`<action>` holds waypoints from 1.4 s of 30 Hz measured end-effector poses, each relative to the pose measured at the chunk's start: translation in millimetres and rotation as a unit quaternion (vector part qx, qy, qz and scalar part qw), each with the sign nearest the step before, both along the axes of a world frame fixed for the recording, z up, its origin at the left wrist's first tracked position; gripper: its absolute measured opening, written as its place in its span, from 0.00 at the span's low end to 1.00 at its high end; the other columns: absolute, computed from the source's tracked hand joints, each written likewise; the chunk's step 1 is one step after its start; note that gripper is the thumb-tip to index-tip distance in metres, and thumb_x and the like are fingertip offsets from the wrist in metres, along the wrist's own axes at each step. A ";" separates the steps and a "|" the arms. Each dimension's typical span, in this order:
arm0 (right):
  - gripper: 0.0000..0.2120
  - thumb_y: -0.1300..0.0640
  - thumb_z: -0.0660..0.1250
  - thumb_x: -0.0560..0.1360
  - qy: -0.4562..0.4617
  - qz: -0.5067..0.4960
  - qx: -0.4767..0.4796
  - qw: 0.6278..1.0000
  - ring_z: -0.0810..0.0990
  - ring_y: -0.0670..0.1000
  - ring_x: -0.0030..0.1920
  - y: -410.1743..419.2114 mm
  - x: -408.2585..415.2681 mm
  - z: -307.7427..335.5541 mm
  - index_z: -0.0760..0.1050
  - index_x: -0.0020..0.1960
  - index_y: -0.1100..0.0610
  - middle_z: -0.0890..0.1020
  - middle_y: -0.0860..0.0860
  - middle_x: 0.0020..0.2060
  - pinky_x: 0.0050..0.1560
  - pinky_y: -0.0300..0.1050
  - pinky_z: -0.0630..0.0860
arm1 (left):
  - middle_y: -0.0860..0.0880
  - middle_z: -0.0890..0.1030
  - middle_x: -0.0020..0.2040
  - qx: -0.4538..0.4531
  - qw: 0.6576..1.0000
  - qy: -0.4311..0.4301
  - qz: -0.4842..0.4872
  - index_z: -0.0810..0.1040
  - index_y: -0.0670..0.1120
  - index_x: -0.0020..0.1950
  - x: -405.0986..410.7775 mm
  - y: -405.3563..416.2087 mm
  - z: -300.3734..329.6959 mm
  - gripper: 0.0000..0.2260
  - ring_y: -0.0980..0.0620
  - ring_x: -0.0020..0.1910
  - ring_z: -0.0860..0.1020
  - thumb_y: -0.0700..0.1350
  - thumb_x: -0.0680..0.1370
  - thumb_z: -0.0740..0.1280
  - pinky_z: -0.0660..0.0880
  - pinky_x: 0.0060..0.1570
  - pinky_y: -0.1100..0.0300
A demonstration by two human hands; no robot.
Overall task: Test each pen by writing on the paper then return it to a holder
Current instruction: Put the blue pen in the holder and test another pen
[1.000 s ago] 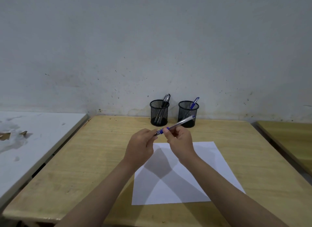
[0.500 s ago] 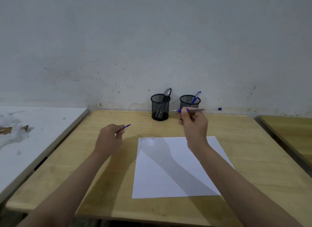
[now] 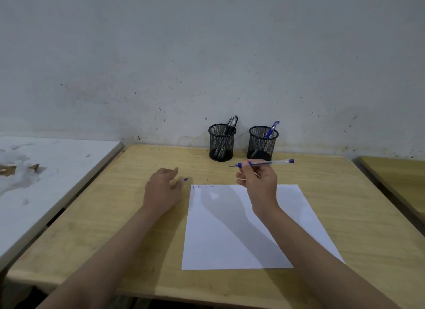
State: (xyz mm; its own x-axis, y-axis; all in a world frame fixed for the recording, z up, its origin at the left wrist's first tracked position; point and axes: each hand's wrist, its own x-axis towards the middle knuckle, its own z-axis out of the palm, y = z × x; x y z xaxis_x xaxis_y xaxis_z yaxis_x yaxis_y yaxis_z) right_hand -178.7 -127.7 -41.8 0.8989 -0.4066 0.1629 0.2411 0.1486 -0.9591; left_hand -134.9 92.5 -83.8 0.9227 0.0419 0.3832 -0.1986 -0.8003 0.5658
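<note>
My right hand [image 3: 257,182] grips a clear pen with blue trim [image 3: 266,163] above the far edge of the white paper [image 3: 230,235]. The pen lies level and uncapped, its tip pointing left. My left hand [image 3: 162,189] is low over the table just left of the paper's far corner. The blue pen cap [image 3: 185,179] pokes out from its fingertips. A short line of small writing [image 3: 203,186] runs along the paper's top left. Against the wall stand two black mesh holders: the left holder [image 3: 221,145] has black pens, the right holder [image 3: 262,145] one blue pen.
The wooden table [image 3: 115,228] has a white table [image 3: 53,170] close on its left and another wooden table [image 3: 400,177] on its right. The wall rises right behind the holders.
The hands pulled the cap off and moved apart. My left hand has since dropped to the table beside the paper with the cap. My right hand keeps the bare pen level near the right holder.
</note>
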 end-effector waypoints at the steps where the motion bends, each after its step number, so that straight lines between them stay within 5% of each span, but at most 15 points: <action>1: 0.05 0.63 0.66 0.76 0.002 0.003 0.000 1.000 0.81 0.45 0.30 0.7 1.6 -1.6 0.75 0.42 0.56 0.80 0.52 0.36 0.36 0.41 0.80 | 0.43 0.78 0.57 -0.023 0.999 -0.025 -0.011 0.76 0.42 0.62 -5.5 -4.7 1.8 0.17 0.45 0.56 0.76 0.44 0.74 0.68 0.73 0.54 0.53; 4: 0.07 0.68 0.65 0.74 0.012 0.023 0.003 1.000 0.81 0.48 0.31 4.1 9.2 -7.1 0.72 0.40 0.60 0.78 0.53 0.33 0.38 0.44 0.81 | 0.44 0.78 0.57 -0.031 0.995 -0.031 -0.091 0.77 0.42 0.61 -23.8 -21.6 4.2 0.17 0.47 0.56 0.76 0.47 0.74 0.68 0.72 0.56 0.56; 7: 0.08 0.70 0.65 0.72 0.035 0.045 -0.010 0.998 0.81 0.50 0.31 10.4 21.1 -11.5 0.70 0.38 0.62 0.78 0.54 0.30 0.35 0.42 0.81 | 0.47 0.72 0.68 0.030 0.982 0.036 -0.183 0.70 0.45 0.68 -35.9 -34.8 -1.3 0.31 0.50 0.68 0.68 0.62 0.71 0.58 0.62 0.67 0.59; 10: 0.13 0.68 0.71 0.70 0.062 0.058 -0.043 0.995 0.78 0.49 0.24 17.0 34.5 -15.1 0.68 0.34 0.60 0.75 0.55 0.25 0.31 0.43 0.79 | 0.48 0.57 0.76 0.139 0.966 0.095 -0.196 0.58 0.46 0.74 -35.6 -40.0 -12.7 0.41 0.51 0.75 0.54 0.69 0.68 0.47 0.52 0.73 0.47; 14: 0.14 0.65 0.72 0.69 0.095 0.066 -0.100 0.988 0.78 0.48 0.21 23.6 50.5 -20.6 0.68 0.33 0.58 0.77 0.57 0.24 0.26 0.42 0.77 | 0.50 0.49 0.78 0.200 0.955 0.126 -0.180 0.51 0.47 0.76 -34.3 -42.8 -16.7 0.43 0.53 0.76 0.47 0.70 0.66 0.41 0.45 0.73 0.49; 21: 0.09 0.68 0.69 0.68 0.090 0.043 -0.142 0.985 0.78 0.49 0.22 24.7 56.5 -33.1 0.70 0.35 0.63 0.76 0.61 0.26 0.25 0.44 0.76 | 0.52 0.49 0.78 0.202 0.958 0.114 -0.171 0.49 0.48 0.76 -35.3 -42.0 -20.3 0.42 0.55 0.76 0.46 0.69 0.67 0.41 0.45 0.73 0.51; 42: 0.13 0.68 0.67 0.69 0.083 0.051 -0.175 0.980 0.76 0.51 0.23 22.5 60.6 -41.3 0.65 0.31 0.59 0.73 0.56 0.24 0.23 0.41 0.75 | 0.46 0.52 0.77 0.210 0.966 0.102 -0.110 0.55 0.50 0.75 -47.0 -39.3 -16.3 0.41 0.49 0.76 0.49 0.69 0.67 0.40 0.52 0.72 0.51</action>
State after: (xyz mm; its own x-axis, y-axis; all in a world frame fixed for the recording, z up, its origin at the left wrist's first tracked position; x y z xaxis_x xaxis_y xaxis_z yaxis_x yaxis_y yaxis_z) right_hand -118.1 -105.1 -83.1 0.9580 -0.2578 0.1252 0.0793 -0.1813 -0.9802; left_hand -181.8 53.2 -100.1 0.9499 -0.2831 0.1324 -0.3082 -0.9192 0.2452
